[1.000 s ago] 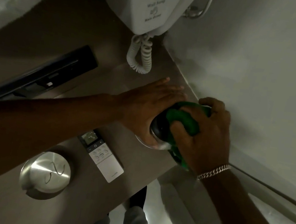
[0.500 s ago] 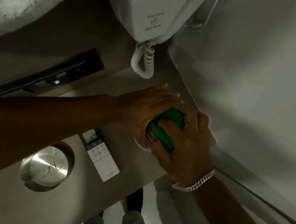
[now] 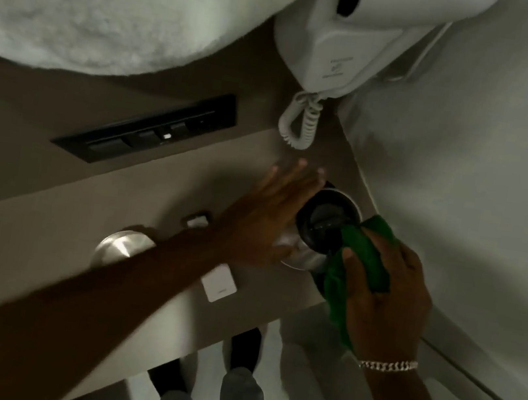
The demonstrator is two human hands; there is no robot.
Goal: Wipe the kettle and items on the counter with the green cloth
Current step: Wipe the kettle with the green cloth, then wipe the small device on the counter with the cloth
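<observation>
My right hand (image 3: 386, 286) grips the bunched green cloth (image 3: 353, 268), fingers curled over it, and presses it against the right side of the round stainless-steel kettle (image 3: 319, 232). A silver chain bracelet (image 3: 388, 365) sits on that wrist. My left hand (image 3: 266, 220) lies flat and wide open against the kettle's left side, fingers stretched toward the back wall, bracing rather than gripping.

The kettle stands upright on the beige bench (image 3: 53, 247), at the bench's far right corner near the white side wall (image 3: 483, 164). I look almost straight down its long axis, so its dark circular lid faces up at me and the shiny body flares out below the rim. I cannot tell which way its spout points; the cloth covers the near-right side.

Moving outward, my left forearm crosses over a white rectangular remote control (image 3: 218, 285), its lower end showing beneath the arm. Left of that, a round brushed-metal lid (image 3: 122, 245) lies on the bench, partly hidden by the arm. On the back wall a long black socket panel (image 3: 149, 129) runs at a slant. Above the kettle hangs a white wall-mounted hair dryer (image 3: 339, 50) with a coiled white cord (image 3: 297, 119). A white fluffy towel (image 3: 114, 2) fills the upper left.
</observation>
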